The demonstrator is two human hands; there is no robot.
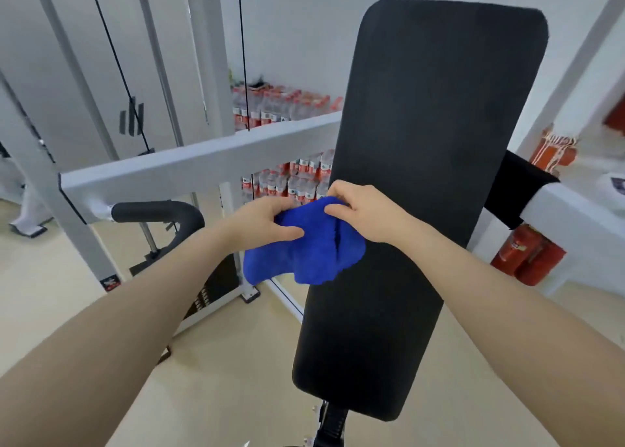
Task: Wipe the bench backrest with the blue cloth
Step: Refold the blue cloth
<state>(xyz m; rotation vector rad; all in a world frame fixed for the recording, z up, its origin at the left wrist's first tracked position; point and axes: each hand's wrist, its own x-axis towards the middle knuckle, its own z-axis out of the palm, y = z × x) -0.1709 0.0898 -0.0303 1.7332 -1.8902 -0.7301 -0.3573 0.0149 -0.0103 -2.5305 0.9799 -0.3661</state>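
Bench backrest (439, 142), a long black pad with rounded corners, fills the middle and right of the view and runs from the bottom edge up toward the white wall. It stands tilted, its far end higher. Behind it a white machine frame (203, 162) crosses from the left, with a black padded handle (159, 211) sticking out under the beam. Further back, packs of water bottles (287, 108) with red labels are stacked by the wall, and red fire extinguishers (527, 260) stand on the floor at the right.

Both bare forearms reach in from the bottom corners and meet at the left edge of the pad, about half way along it. Between the hands hangs the blue cloth (311, 254), bunched and folded; its right part lies over the edge of the pad and its left part hangs free beside it, above the beige floor (50, 277).

The left hand (267, 223) holds the upper left part of the cloth, thumb in front and fingers curled behind: its grip is pinching the cloth. The right hand (358, 210) pinches the top right fold with curled fingers and thumb.
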